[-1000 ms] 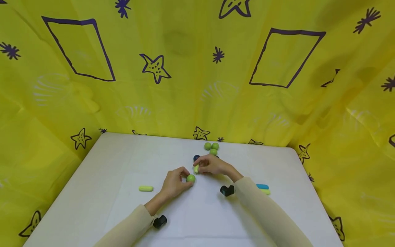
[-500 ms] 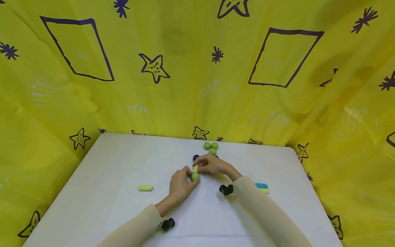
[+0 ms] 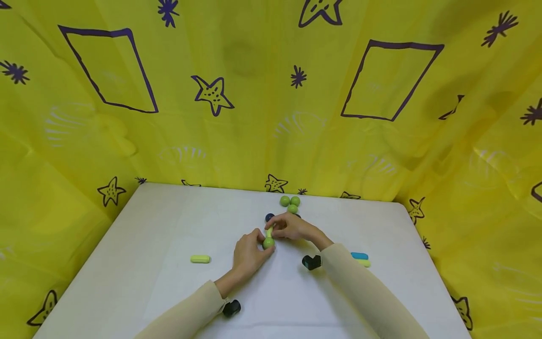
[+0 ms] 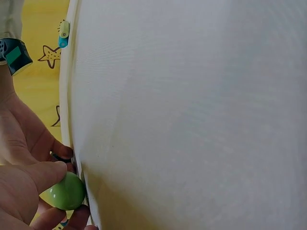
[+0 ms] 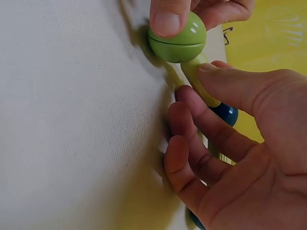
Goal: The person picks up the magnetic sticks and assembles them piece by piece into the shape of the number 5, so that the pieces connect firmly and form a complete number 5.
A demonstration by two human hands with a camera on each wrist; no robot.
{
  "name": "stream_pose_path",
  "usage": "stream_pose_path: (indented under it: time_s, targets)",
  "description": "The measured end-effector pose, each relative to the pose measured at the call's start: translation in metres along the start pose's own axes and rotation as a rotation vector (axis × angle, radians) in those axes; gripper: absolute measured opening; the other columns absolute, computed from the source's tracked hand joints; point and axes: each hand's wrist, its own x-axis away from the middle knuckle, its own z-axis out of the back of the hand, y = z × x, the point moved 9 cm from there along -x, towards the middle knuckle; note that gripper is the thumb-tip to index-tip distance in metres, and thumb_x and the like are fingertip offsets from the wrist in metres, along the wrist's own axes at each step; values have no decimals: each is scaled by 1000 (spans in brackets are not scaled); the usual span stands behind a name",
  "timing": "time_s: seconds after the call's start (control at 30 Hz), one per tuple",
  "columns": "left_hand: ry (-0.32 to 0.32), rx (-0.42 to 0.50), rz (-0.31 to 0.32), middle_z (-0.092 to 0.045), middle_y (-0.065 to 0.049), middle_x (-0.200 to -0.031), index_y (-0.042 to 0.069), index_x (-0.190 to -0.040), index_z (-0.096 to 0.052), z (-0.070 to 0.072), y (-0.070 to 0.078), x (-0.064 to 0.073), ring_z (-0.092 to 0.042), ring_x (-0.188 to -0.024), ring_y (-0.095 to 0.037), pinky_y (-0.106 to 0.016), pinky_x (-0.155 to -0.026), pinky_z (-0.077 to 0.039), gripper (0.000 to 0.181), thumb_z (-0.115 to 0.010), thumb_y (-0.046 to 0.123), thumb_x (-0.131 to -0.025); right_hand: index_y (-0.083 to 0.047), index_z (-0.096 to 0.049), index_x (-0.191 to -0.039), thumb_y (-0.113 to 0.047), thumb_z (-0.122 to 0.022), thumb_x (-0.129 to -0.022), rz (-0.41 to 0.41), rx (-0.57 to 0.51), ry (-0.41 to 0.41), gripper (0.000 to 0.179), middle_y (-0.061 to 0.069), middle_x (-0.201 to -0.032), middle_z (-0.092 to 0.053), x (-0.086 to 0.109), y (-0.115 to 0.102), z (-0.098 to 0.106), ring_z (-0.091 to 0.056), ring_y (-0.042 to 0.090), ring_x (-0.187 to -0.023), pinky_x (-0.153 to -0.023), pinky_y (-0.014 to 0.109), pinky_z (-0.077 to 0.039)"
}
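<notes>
Near the middle of the table, my left hand (image 3: 247,255) holds a shiny green ball (image 3: 268,243) between thumb and fingers. A thin seam runs round that ball (image 5: 176,46) in the right wrist view. My right hand (image 3: 293,226) pinches a short pale yellow rod (image 3: 269,233) between thumb and forefinger. The rod's near end touches the green ball. At its far end sits a dark blue ball (image 3: 269,217), seen in the right wrist view as a dark blue ball (image 5: 227,114) against the rod. Another dark ball (image 3: 298,216) is mostly hidden behind my right hand.
Behind the hands, 3 green balls (image 3: 292,201) lie clustered. A loose yellow rod (image 3: 200,259) lies to the left. A blue rod (image 3: 359,255) and another yellow rod (image 3: 364,263) lie beside the right sleeve. A patterned yellow curtain (image 3: 254,141) surrounds the white table (image 3: 169,212).
My left hand has moved right and slightly forward with the green ball, bringing it against the yellow rod's end. My right hand has stayed in place, still pinching the rod.
</notes>
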Motion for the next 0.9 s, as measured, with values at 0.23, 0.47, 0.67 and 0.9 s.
stream_pose_path:
  time_s: [0.23, 0.47, 0.67, 0.9]
  targets:
    - [-26, 15, -13, -70, 1, -85, 15, -92, -64, 0, 2, 0, -63, -79, -19, -36, -68, -46, 31, -89, 26, -78, -7, -71, -125, -3, -69, -97, 23, 55, -4, 28, 7, -93, -71, 6, -3, 0, -58, 12, -76, -69, 25, -49]
    - [-72, 14, -23, -71, -1, -88, 14, -98, -66, -1, 4, -1, -63, -82, -21, -38, -72, -47, 29, -87, 23, -79, -9, -69, -127, -4, -69, -97, 32, 126, 7, 31, 5, -100, -71, 19, -9, 8, -62, 17, -86, -73, 28, -51]
    - [-85, 17, -30, -72, -1, -88, 14, -96, -67, 0, 4, -1, -60, -79, -18, -36, -70, -46, 27, -87, 22, -80, -7, -67, -131, -7, -69, -98, 46, 173, 42, 33, 6, -106, -73, 31, -11, 22, -66, 22, -96, -81, 30, -52]
    - [-68, 18, -51, -72, -1, -88, 14, -94, -67, 1, 4, -1, -61, -79, -18, -36, -69, -46, 27, -87, 21, -79, -4, -68, -128, -4, -69, -97, 89, 183, 100, 31, 13, -106, -73, 45, -13, 37, -65, 21, -90, -79, 30, -53]
